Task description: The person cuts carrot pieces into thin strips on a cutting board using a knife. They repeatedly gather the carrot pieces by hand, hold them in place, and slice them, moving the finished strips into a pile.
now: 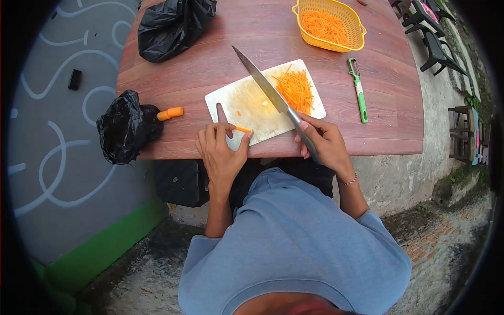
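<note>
My right hand (324,143) is closed round the handle of a large knife (269,90), whose blade points up and left above the white cutting board (273,68). At the board's near left edge, my left hand (224,151) has thumb and fingers at a thin orange carrot piece (242,129). A heap of shredded carrot (295,90) lies on the right part of the board, beyond the blade. Small carrot bits sit on the stained middle of the board. Left of the board, an orange carrot chunk (170,113) rests against a black plastic bag (128,126).
A yellow basket (362,32) of shredded carrot stands at the far right of the wooden table (388,105). Near it lies a green-handled peeler (360,94). Another black bag (173,29) is at the far left. Dark chairs (438,52) stand beyond the table's right side.
</note>
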